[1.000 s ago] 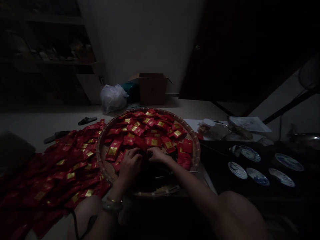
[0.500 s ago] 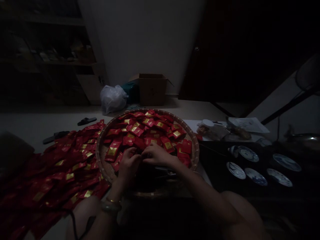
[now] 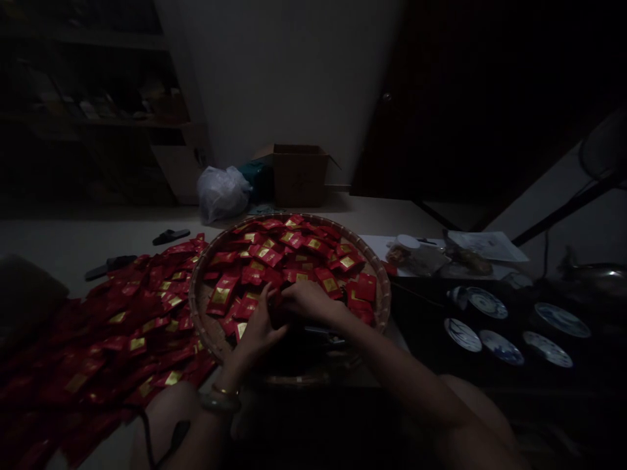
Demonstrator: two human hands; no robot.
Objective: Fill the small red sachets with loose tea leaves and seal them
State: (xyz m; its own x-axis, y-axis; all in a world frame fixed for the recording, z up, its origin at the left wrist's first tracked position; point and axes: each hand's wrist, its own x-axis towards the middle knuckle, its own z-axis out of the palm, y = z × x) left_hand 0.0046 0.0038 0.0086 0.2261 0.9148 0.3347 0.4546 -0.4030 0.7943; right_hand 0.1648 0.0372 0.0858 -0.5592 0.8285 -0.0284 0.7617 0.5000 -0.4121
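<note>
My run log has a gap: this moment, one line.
left hand: over woven tray, grip unclear; right hand: alongside, grip unclear; red packets: in tray and heaped left; plates: right of tray

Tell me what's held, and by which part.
Apparently a red packet, between left hand and right hand; too dark to tell which part they grip.
</note>
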